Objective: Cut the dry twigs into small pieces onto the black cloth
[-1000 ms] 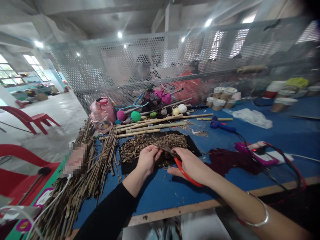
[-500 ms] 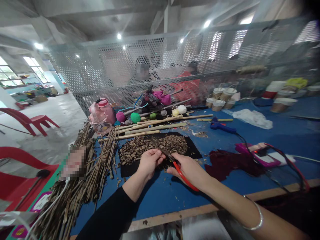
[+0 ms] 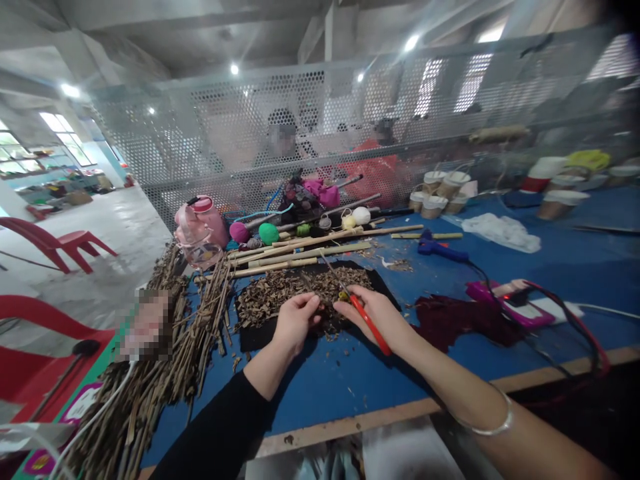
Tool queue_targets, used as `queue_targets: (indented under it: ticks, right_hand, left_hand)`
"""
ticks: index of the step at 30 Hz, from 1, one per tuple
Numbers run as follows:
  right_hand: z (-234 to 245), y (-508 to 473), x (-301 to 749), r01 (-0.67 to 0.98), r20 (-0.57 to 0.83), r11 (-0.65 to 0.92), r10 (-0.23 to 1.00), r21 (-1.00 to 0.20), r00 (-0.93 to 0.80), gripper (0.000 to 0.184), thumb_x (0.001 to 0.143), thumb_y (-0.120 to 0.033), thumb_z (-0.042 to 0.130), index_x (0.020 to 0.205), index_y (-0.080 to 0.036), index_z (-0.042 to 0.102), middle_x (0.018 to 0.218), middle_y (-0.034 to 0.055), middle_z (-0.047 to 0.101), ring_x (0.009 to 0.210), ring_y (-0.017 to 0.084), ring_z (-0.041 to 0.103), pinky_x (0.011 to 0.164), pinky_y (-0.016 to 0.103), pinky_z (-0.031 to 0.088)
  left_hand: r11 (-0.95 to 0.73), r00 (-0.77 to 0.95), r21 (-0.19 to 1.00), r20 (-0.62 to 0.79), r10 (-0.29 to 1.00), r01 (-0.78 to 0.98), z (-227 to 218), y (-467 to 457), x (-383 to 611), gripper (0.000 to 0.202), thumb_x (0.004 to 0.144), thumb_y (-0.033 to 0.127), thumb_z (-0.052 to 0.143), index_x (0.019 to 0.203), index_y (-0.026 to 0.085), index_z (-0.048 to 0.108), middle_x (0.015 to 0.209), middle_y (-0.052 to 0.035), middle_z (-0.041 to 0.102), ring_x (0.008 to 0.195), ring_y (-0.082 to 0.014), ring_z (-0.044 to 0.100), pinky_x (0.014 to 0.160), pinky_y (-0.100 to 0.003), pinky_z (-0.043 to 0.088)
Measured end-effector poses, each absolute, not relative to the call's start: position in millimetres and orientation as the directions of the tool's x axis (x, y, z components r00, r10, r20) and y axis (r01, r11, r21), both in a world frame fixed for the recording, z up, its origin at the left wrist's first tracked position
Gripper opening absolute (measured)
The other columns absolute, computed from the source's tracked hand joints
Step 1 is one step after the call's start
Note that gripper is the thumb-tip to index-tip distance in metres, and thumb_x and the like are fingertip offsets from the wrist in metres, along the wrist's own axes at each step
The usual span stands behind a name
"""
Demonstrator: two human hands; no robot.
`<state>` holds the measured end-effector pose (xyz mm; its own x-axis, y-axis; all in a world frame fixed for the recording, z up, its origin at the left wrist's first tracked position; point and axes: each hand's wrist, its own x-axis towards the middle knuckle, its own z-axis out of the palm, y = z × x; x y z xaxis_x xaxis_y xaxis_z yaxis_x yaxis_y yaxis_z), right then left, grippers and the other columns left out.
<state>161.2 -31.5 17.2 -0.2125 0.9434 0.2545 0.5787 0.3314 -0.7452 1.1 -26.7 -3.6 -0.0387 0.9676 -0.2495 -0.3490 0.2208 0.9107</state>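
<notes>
My right hand [image 3: 381, 315] is closed on red-handled scissors [image 3: 364, 315], whose dark blades point up and away over a heap of brown chips [image 3: 300, 288]. The chips lie on a black cloth [image 3: 255, 335] on the blue table [image 3: 350, 380]. My left hand [image 3: 295, 319] pinches a thin dark twig piece beside the blades, fingers pressed together. Both hands meet above the near edge of the chip heap.
A big bundle of dry twigs [image 3: 150, 373] lies at the left. Long bamboo sticks [image 3: 300, 250], yarn balls [image 3: 269, 233] and a pink jug [image 3: 200, 223] sit behind the cloth. A blue glue gun [image 3: 440, 249], dark red fabric [image 3: 450, 317] and cables lie right. People sit behind a mesh screen [image 3: 350, 120].
The scissors have swung from lying low and pointing left to standing more upright, and my right hand has lifted slightly. My left hand has stayed by the blades.
</notes>
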Motion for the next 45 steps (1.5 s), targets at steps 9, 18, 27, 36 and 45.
queue_targets:
  ticks: [9,18,27,36,45]
  right_hand:
    - [19,-17,134,0.068,0.129,0.147,0.968,-0.987,-0.216,0.037,0.064,-0.035,0.068,0.092,-0.02,0.049,0.059,-0.0041,0.059,0.051,0.014,0.058,0.048,0.024,0.048]
    - [17,-9,143,-0.075,0.1,0.095,0.993,-0.993,-0.067,0.042,0.056,-0.03,0.074,0.088,-0.02,0.048,0.056,-0.007,0.056,0.047,0.012,0.057,0.049,0.025,0.048]
    - [12,-7,139,-0.065,0.135,0.134,0.991,-0.989,-0.006,0.043,0.055,-0.031,0.075,0.088,-0.02,0.049,0.056,-0.0066,0.056,0.048,0.014,0.058,0.051,0.026,0.049]
    - [0,-13,133,0.131,0.193,0.207,0.975,-0.969,-0.113,0.037,0.065,-0.023,0.064,0.099,-0.018,0.051,0.065,-0.0029,0.061,0.054,0.014,0.059,0.054,0.025,0.049]
    - [6,-16,133,0.106,0.171,0.184,0.978,-0.977,-0.121,0.036,0.067,-0.027,0.062,0.101,-0.018,0.051,0.065,-0.002,0.061,0.055,0.014,0.06,0.056,0.026,0.051]
  left_hand:
    - [-0.283,-0.034,0.944,0.293,0.956,0.171,-5,-30,-5,0.01,0.073,0.023,0.064,0.071,0.018,0.071,0.077,-0.0048,0.066,0.075,-0.0152,0.059,0.075,-0.026,0.045]
    - [-0.018,0.068,0.948,0.041,0.997,-0.318,-3,-30,0,0.065,0.059,0.021,0.077,0.118,0.016,0.052,0.103,-0.0086,0.064,0.08,-0.0132,0.062,0.072,-0.025,0.05]
    - [0.148,-0.005,0.945,-0.156,0.988,-0.292,-7,-27,2,0.03,0.064,0.028,0.073,0.085,0.008,0.065,0.069,-0.0048,0.065,0.056,-0.0085,0.06,0.05,-0.017,0.047]
    - [0.01,-0.102,0.982,-0.03,0.994,-0.189,-16,-25,2,0.032,0.064,0.032,0.072,0.089,0.012,0.07,0.072,-0.0052,0.068,0.054,-0.0096,0.058,0.053,-0.022,0.049]
    - [-0.166,-0.013,0.976,0.169,0.986,0.139,-9,-25,-6,0.015,0.074,0.026,0.062,0.074,0.013,0.069,0.069,-0.004,0.064,0.058,-0.0106,0.056,0.055,-0.022,0.045]
